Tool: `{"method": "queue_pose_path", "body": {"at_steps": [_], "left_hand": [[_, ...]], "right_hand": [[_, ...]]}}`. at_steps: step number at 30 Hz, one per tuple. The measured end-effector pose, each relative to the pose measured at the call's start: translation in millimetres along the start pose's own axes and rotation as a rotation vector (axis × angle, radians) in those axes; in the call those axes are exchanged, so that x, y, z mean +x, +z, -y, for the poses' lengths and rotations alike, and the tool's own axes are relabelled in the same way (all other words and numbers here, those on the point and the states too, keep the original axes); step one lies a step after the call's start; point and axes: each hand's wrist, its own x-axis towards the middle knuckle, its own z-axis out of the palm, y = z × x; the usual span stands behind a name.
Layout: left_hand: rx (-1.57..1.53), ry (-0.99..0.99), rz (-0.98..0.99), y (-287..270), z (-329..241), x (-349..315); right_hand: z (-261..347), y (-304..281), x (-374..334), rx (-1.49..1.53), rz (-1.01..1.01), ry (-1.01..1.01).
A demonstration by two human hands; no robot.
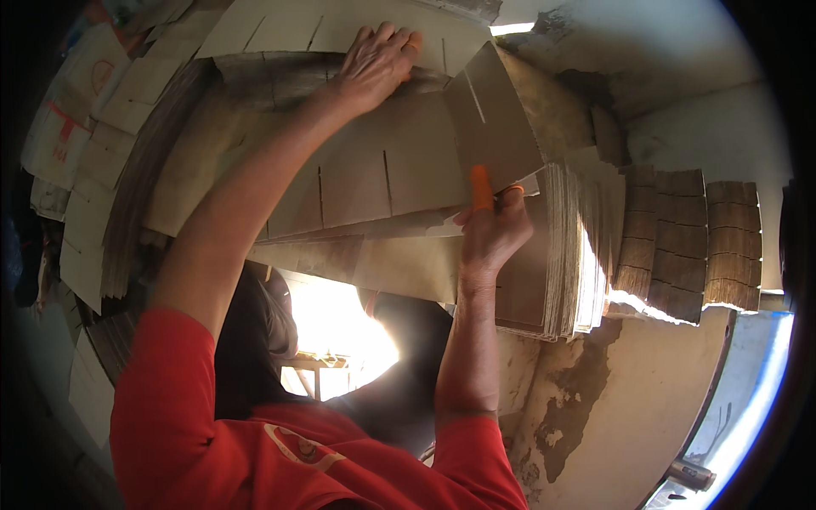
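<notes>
Slotted cardboard strips lie across the worktop in front of me. My left hand (381,66) reaches to the far side, its fingers curled over the near edge of a pale cardboard strip (280,30) with dark slits. A bit of orange shows at its thumb side. Nearer, on the right, my right hand (495,229) pinches the lower edge of an upright, tilted cardboard piece (497,106) with one light slit. Orange covers sit on its thumb and a finger. Another slit cardboard strip (353,183) lies between my arms, its right end beside the tilted piece.
A thick stack of cardboard sheets (565,255) stands right of my right hand. Beyond it are bundles of brown cardboard (676,242) by the wall. More stacked sheets (153,183) and a white printed sack (68,110) are at the left. A metal cylinder (690,476) lies lower right.
</notes>
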Motion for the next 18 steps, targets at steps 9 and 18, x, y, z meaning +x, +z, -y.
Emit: {"method": "queue_pose_path", "body": {"at_steps": [9, 18], "left_hand": [[-0.112, 0.187, -0.067, -4, 6, 8], [-0.017, 0.19, -0.111, -13, 1, 13]], "right_hand": [[3, 2, -1, 0.022, 0.007, -0.012], [12, 3, -3, 0.041, 0.035, -0.003]]}}
